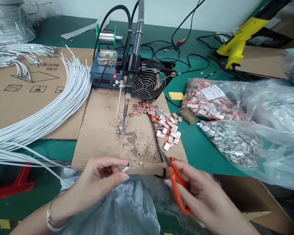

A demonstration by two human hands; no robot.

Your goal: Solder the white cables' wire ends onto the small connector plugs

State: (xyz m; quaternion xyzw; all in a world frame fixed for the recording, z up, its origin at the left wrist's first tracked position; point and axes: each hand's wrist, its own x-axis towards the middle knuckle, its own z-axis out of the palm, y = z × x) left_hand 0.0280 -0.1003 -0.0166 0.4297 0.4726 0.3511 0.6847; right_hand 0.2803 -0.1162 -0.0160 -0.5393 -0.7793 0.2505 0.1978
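Note:
Between thumb and fingers, my left hand [104, 178] grips a white cable [126, 168] near its end, where short thin wires stick out. My right hand [198, 186] is closed around orange-handled scissors [176, 182], whose blades point up and left, apart from the cable. Beyond the hands, a soldering iron [131, 76] is clamped with its tip down over a cardboard sheet [95, 137] strewn with solder bits. To the right of the tip lies a loose heap of orange and silver USB connectors [170, 129].
A thick bundle of white cables [71, 88] curves along the left. Behind the iron stand a blue soldering unit [104, 71], a solder spool [106, 37] and a black fan [149, 83]. Plastic bags of connectors [210, 101] and metal shells [231, 142] lie right, near a yellow tool [242, 39].

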